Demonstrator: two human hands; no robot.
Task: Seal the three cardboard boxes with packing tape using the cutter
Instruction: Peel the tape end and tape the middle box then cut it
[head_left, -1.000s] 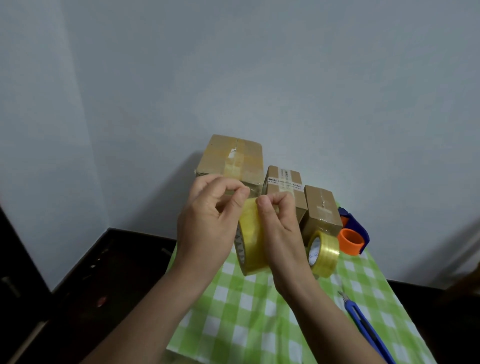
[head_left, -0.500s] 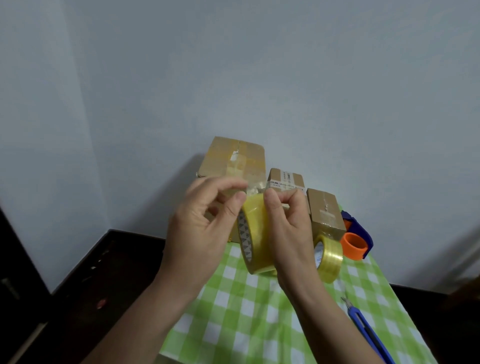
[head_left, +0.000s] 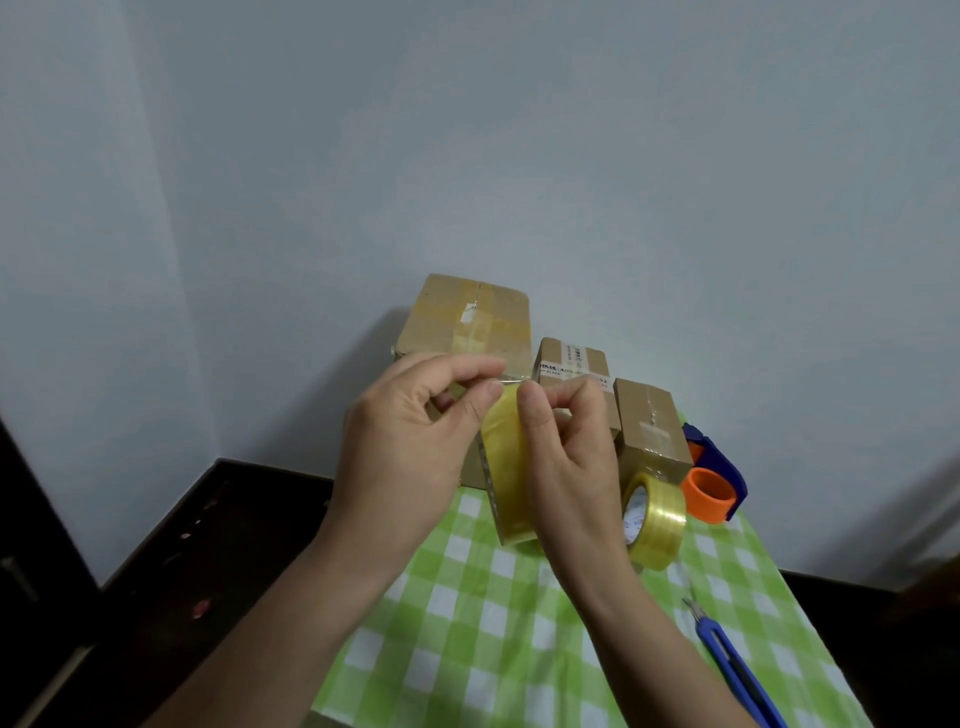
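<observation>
I hold a yellow packing tape roll (head_left: 506, 478) upright above the table between both hands. My right hand (head_left: 569, 457) grips the roll from the right side, thumb on its top. My left hand (head_left: 415, 441) pinches the loose tape end at the roll's top edge. Three cardboard boxes stand against the wall behind: a large box (head_left: 467, 317), a middle box (head_left: 571, 361) with a printed label, and a small box (head_left: 649, 426). A blue cutter (head_left: 732, 665) lies on the cloth at the right, blade out.
A second tape roll (head_left: 654, 519) stands on edge beside the small box. An orange and blue tape dispenser (head_left: 714, 480) sits at the far right. A green checked cloth (head_left: 519, 623) covers the dark table (head_left: 182, 571). A pale wall is close behind.
Both hands have lifted the roll slightly and tilted it. My left fingers have shifted to pinch the tape end at the roll's top.
</observation>
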